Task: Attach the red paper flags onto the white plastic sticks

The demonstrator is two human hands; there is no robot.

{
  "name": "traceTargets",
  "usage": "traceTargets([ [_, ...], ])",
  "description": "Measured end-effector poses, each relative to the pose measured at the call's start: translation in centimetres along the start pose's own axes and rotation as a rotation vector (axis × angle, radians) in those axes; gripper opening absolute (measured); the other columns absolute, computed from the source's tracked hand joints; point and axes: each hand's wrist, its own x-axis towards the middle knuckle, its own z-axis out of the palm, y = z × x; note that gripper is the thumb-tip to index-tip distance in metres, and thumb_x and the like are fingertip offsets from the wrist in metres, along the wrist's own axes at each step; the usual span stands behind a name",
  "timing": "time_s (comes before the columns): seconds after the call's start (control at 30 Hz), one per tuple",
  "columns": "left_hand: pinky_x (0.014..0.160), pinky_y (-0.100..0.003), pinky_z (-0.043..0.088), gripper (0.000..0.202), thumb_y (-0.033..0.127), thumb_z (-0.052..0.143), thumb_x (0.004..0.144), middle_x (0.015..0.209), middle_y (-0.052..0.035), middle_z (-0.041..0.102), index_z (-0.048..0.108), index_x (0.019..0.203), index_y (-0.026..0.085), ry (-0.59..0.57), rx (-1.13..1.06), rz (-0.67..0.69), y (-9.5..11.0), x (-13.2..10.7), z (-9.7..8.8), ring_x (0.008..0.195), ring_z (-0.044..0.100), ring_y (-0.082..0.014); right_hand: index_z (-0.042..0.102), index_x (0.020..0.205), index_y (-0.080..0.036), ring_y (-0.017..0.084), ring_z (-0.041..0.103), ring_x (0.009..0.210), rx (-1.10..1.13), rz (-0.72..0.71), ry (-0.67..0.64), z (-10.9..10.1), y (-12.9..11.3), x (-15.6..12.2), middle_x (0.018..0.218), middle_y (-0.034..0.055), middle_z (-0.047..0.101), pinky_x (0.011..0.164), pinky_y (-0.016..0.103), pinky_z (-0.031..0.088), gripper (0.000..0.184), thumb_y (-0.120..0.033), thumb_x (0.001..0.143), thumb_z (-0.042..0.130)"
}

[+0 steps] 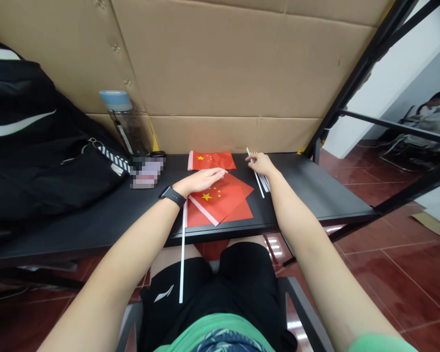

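- Lower middle of the frame: black shorts [220, 278] cover the person's lap, and a long white stick [182, 259] hangs down over them past the table edge. Its upper end reaches the flags beneath the left hand, but whether it is fixed into a flag cannot be told.
- Lower centre of the table: the left hand [199, 180], with a black watch [173, 196] on its wrist, lies open and flat on a stack of red flags [220, 203]. It is pressing rather than gripping, with nothing clenched in it.
- In that stack, at least two flags overlap, and the top one shows yellow stars and a pale sleeve strip [204, 210] along one edge.
- Right of the stack: the right hand [262, 165] rests loosely at a small bundle of white sticks [264, 183]. Its fingers [252, 157] curl lightly at the sticks' upper end, though a firm grasp cannot be confirmed.
- Upper centre of the table: one more red flag [211, 160] lies flat alone, with no stick visible on it.
- So far, the flags lie flat and most sticks sit bundled apart from them, with only the long stick near the stack.
- Along the black table [308, 188], at upper left: a black bag [39, 146], a pixelated item [146, 171] and a blue-lidded bottle [124, 122] stand before a cardboard wall [220, 63].
- Far upper right: another seated person [430, 117].
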Motion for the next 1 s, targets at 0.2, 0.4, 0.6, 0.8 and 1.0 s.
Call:
traceTargets([
  [0.2,0.120,-0.037,0.039,0.074,0.077,0.029,0.103,0.155,-0.0068,0.061,0.062,0.146,0.026,-0.001,0.034,0.045,-0.3,0.2,0.1,0.142,0.056,-0.0280,0.081,0.114,-0.019,0.026,0.068,0.102,-0.082,0.023,0.035,0.8,0.1,0.9,0.109,0.0115,0.074,0.099,0.038,0.051,0.031,-0.020,0.084,0.071],
  [0.4,0.118,-0.035,0.040,0.070,0.076,0.033,0.103,0.152,-0.0059,0.063,0.062,0.145,0.028,0.010,0.006,0.035,-0.7,0.4,0.0,0.140,0.057,-0.0280,0.073,0.117,-0.022,0.033,0.061,0.120,-0.139,0.175,0.125,0.3,0.2,-0.1,0.126,0.0150,0.065,0.102,0.046,0.050,0.037,-0.031,0.081,0.077],
  [0.6,0.118,-0.035,0.039,0.070,0.075,0.033,0.103,0.153,-0.0060,0.063,0.063,0.144,0.027,0.004,0.032,0.037,-0.6,0.4,0.0,0.141,0.057,-0.0280,0.066,0.118,-0.021,0.035,0.057,0.122,-0.126,0.325,0.120,0.0,1.0,-0.6,0.130,0.0168,0.061,0.103,0.048,0.047,0.045,-0.042,0.081,0.081],
  [0.8,0.120,-0.036,0.036,0.071,0.074,0.032,0.104,0.154,-0.0069,0.062,0.063,0.144,0.026,-0.012,0.052,0.049,-0.6,0.5,0.1,0.142,0.055,-0.0278,0.065,0.122,-0.021,0.038,0.052,0.131,-0.135,0.386,0.105,0.5,1.4,-0.1,0.139,0.0194,0.057,0.107,0.053,0.043,0.047,-0.050,0.087,0.076],
  [1.0,0.120,-0.038,0.036,0.071,0.074,0.030,0.104,0.155,-0.0080,0.061,0.062,0.146,0.026,-0.001,0.084,0.045,-0.6,0.5,0.0,0.143,0.055,-0.0287,0.064,0.125,-0.021,0.039,0.054,0.131,-0.117,0.398,0.105,0.4,1.4,-0.1,0.141,0.0206,0.057,0.107,0.055,0.044,0.042,-0.043,0.090,0.069],
])
